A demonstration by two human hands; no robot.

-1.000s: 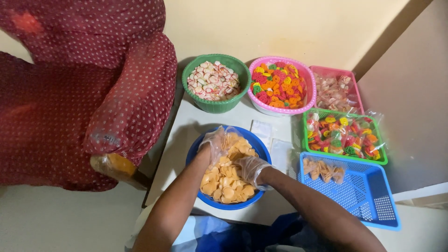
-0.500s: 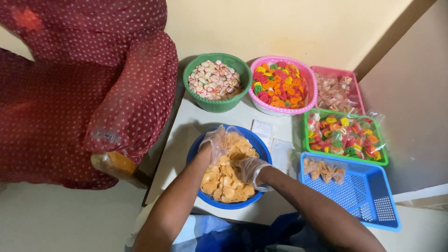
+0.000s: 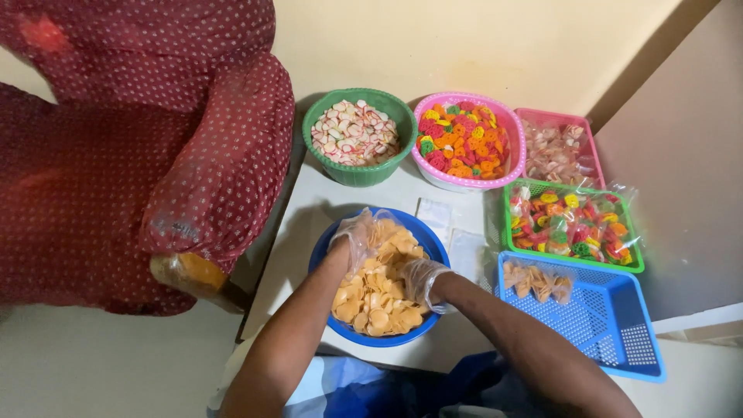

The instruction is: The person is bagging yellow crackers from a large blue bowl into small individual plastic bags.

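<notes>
Over the blue bowl [image 3: 321,255], both gloved hands' fingers [image 3: 357,232] dig into chips [image 3: 375,298].

Thin clear plastic gloves, crinkled, over left hand [image 3: 354,237] and right hand [image 3: 422,280]; forearms bare, sleeveless; blue garment at lap.

Clear packets in three baskets on the right.
Pale chips bagged in the pink basket [image 3: 592,139]; multicoloured packets [image 3: 569,220] fill the green basket [image 3: 573,265]; orange packets [image 3: 535,280] lie in the blue basket's [image 3: 611,325] far end.
</notes>
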